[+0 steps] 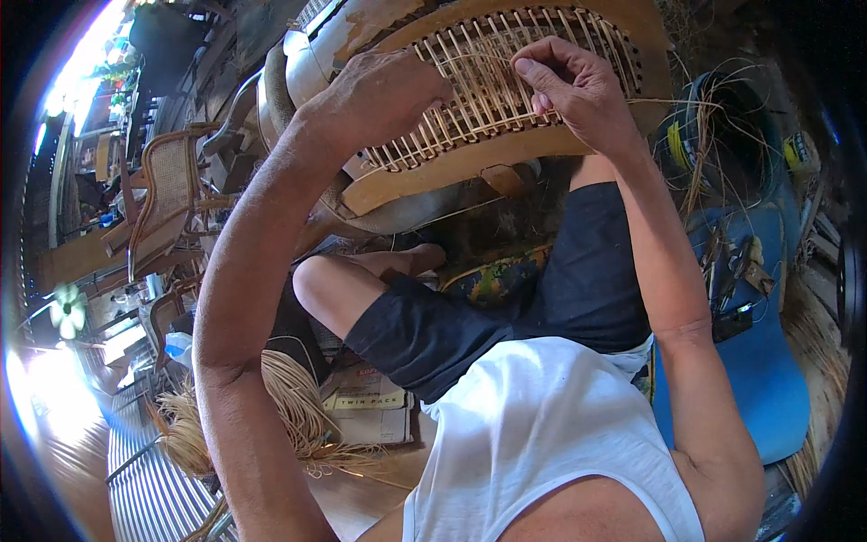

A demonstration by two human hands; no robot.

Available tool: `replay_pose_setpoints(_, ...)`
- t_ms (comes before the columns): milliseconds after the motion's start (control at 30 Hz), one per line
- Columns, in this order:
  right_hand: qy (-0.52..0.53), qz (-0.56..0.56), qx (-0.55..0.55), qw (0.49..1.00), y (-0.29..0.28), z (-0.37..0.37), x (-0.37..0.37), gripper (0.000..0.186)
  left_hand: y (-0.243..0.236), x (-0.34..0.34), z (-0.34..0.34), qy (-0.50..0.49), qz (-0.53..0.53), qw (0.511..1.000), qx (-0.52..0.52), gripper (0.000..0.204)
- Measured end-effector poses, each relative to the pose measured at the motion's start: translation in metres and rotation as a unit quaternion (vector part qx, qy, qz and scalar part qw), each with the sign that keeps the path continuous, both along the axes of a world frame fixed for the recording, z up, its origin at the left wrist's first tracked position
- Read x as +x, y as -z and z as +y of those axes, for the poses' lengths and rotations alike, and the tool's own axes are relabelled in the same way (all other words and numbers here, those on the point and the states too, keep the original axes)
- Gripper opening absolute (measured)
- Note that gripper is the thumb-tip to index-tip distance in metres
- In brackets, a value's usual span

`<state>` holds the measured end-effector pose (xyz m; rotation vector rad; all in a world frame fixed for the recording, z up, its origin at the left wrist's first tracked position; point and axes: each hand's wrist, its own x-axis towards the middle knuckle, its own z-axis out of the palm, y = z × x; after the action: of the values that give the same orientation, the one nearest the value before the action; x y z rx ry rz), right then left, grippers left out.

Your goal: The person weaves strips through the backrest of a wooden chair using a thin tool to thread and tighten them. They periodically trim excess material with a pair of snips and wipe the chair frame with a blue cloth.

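Note:
A curved wooden chair frame [406, 172] leans in front of me, its opening strung with many pale cane strands [483, 117] running through holes along the rim. My right hand [582, 95] is over the right half of the strands, thumb and forefinger pinched on a thin cane strand [488, 58] that arcs leftward above the weave. At the left end of the opening lies my left hand [384, 95], back upward, fingers curled down toward the strands. Its fingertips are hidden, so what they hold cannot be made out. A cane length passes under my right hand beyond the frame's right edge.
A coiled bundle of cane [289, 397] lies at lower left beside flattened cardboard [370, 411]. Another cane-panelled chair [167, 185] stands to the left. At right are a dark round container [736, 126] with loose strands and a blue plastic piece [768, 361] with small tools near it.

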<state>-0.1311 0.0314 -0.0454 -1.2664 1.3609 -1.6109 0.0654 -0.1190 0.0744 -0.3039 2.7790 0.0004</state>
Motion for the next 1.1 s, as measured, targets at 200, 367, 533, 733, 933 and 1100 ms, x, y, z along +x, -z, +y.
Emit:
replay_pose_setpoints(200,-0.001,-0.012,0.005,1.000,-0.002,-0.001,0.003,0.022,0.001,0.005,-0.003,0.010,0.020,1.000,-0.002,0.020)
replay_pose_setpoints(367,-0.001,-0.003,-0.002,1.000,0.001,-0.001,0.000,0.022,-0.001,-0.001,0.003,0.010,-0.004,0.999,-0.030,0.024)
replay_pose_setpoints(533,-0.009,-0.022,-0.011,1.000,0.000,-0.001,0.001,0.023,-0.004,-0.012,0.018,0.010,-0.052,0.994,-0.098,0.021)
replay_pose_setpoints(733,-0.013,-0.046,-0.012,0.999,0.002,-0.002,0.000,0.024,-0.006,-0.018,0.036,-0.003,-0.079,0.988,-0.129,0.013)
replay_pose_setpoints(933,-0.016,-0.038,-0.025,0.999,-0.001,-0.003,0.000,0.023,0.008,-0.013,0.032,-0.147,-0.035,0.987,-0.052,0.011)
replay_pose_setpoints(1100,-0.006,-0.035,-0.024,0.999,0.001,-0.003,-0.002,0.021,0.024,-0.004,0.049,-0.213,-0.033,0.976,0.030,0.017)
